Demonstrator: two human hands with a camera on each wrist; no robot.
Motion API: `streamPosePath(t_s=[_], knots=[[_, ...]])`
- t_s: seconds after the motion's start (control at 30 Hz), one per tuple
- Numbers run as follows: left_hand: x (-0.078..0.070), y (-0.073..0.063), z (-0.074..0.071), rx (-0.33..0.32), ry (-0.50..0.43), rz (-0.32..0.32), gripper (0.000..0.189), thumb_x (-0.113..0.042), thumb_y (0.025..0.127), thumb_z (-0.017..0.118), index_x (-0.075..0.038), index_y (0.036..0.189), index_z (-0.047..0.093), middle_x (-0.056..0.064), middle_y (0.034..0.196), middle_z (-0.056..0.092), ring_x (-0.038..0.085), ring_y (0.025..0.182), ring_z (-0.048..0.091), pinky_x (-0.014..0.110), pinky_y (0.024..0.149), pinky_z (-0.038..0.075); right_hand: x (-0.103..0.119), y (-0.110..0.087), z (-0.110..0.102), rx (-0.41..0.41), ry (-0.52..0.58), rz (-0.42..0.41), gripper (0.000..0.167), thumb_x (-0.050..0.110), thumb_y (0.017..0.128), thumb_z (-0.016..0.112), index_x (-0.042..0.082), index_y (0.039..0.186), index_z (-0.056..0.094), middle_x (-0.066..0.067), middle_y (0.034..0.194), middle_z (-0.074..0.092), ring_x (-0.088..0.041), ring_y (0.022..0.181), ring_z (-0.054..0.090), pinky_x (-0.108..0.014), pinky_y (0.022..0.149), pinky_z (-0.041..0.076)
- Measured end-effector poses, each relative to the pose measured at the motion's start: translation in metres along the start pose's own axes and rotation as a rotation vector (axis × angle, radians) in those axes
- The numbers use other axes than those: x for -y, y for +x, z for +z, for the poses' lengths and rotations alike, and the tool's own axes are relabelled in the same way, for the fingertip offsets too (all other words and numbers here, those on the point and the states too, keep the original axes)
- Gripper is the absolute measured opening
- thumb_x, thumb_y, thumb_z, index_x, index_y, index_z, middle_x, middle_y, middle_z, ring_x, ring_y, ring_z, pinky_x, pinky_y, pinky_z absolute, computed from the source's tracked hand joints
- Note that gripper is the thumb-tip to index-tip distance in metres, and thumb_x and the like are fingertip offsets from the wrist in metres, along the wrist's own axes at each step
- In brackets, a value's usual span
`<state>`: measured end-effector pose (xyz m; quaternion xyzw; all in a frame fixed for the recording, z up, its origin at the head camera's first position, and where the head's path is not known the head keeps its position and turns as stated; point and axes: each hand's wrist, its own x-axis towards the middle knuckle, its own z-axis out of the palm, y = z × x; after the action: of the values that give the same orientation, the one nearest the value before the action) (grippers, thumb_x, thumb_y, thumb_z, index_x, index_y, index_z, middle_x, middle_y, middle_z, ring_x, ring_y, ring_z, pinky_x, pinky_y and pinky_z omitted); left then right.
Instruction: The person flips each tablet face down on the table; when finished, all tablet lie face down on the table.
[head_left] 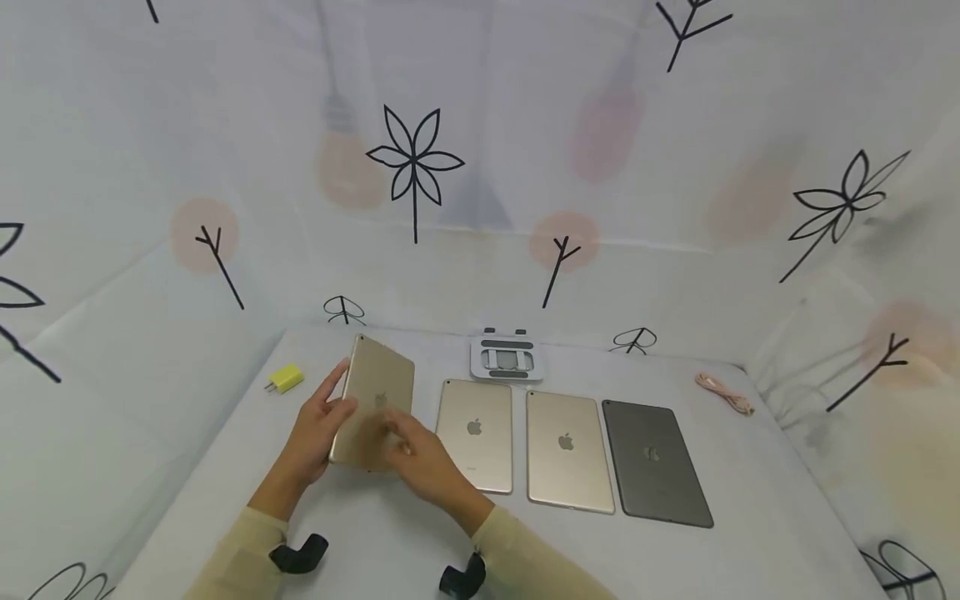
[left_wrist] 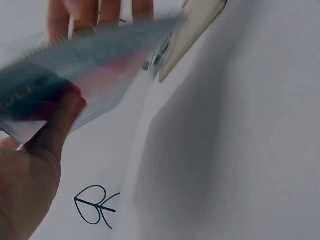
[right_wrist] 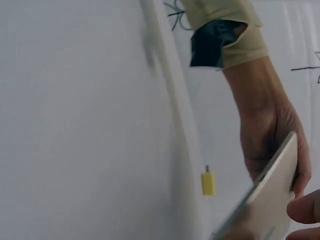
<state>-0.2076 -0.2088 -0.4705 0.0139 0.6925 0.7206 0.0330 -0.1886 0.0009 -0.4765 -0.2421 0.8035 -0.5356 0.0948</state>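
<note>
My left hand (head_left: 318, 425) grips a gold tablet (head_left: 375, 367) by its left edge, holding it tilted up over the table with its gold back towards the head camera. In the left wrist view, the tablet's lit, coloured screen (left_wrist: 110, 75) shows, blurred. My right hand (head_left: 427, 454) is at the lower right of the tablet's back, fingers loosely bent. Its fingertips (right_wrist: 305, 207) lie close beside the back in the right wrist view. To the right lie another gold tablet (head_left: 475, 454), a third gold one (head_left: 570, 475) and a dark grey tablet (head_left: 660, 483), all backs up.
A yellow charger plug (head_left: 285, 378) lies at the far left of the white table (head_left: 765, 517). Behind the tablets stands a folded white and grey stand (head_left: 506, 358). A coiled pink cable (head_left: 723, 393) lies far right. A patterned white cloth (head_left: 480, 167) hangs around the table.
</note>
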Motion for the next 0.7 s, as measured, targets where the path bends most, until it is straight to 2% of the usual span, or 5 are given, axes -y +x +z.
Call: streamPosePath(t_s=[0.07,0.13,0.3,0.47,0.7], knots=[[-0.001,0.002,-0.004,-0.005,-0.028,-0.013,0.064,-0.016,0.107,0.05,-0.027,0.164,0.022,0.016,0.125,0.068,0.017,0.094,0.072,0.035,0.075,0.063,-0.005,-0.001,-0.004,-0.055,-0.094,0.034,0.069,0.016,0.097,0.058,0.006,0.16,0.031,-0.014,0.162,0.037,-0.031,0.147,0.039,-0.049,0.118,0.037],[-0.001,0.003,-0.008,-0.001,-0.044,-0.02,0.065,-0.017,0.108,0.05,-0.027,0.164,0.02,0.008,0.119,0.069,0.016,0.09,0.074,0.035,0.072,0.063,-0.012,-0.002,-0.008,-0.073,-0.095,0.081,0.079,0.021,0.094,0.068,0.007,0.161,0.027,-0.015,0.162,0.037,-0.031,0.142,0.047,-0.046,0.113,0.044],[0.002,0.008,-0.014,-0.001,-0.028,-0.012,0.066,-0.017,0.106,0.055,-0.025,0.164,0.023,0.01,0.122,0.066,0.017,0.092,0.073,0.034,0.074,0.063,-0.023,-0.001,-0.018,-0.042,0.128,0.198,0.105,0.022,0.082,0.086,0.011,0.164,0.02,-0.014,0.15,0.049,-0.019,0.099,0.066,-0.031,0.078,0.057],[0.005,0.012,-0.016,-0.055,0.054,-0.009,0.065,-0.015,0.103,0.061,-0.018,0.161,0.033,0.01,0.122,0.048,0.012,0.092,0.062,0.026,0.076,0.061,-0.026,0.001,-0.025,0.011,0.214,0.216,0.115,0.013,0.076,0.09,0.012,0.164,0.017,-0.006,0.139,0.05,-0.013,0.084,0.059,-0.025,0.067,0.05],[0.011,0.015,-0.022,-0.099,0.123,-0.05,0.065,-0.015,0.101,0.064,-0.014,0.159,0.036,0.008,0.12,0.041,0.014,0.1,0.055,0.02,0.082,0.058,-0.025,0.001,-0.024,0.053,0.129,0.201,0.117,0.009,0.075,0.089,0.009,0.164,0.013,-0.003,0.134,0.051,-0.014,0.08,0.058,-0.026,0.062,0.05]])
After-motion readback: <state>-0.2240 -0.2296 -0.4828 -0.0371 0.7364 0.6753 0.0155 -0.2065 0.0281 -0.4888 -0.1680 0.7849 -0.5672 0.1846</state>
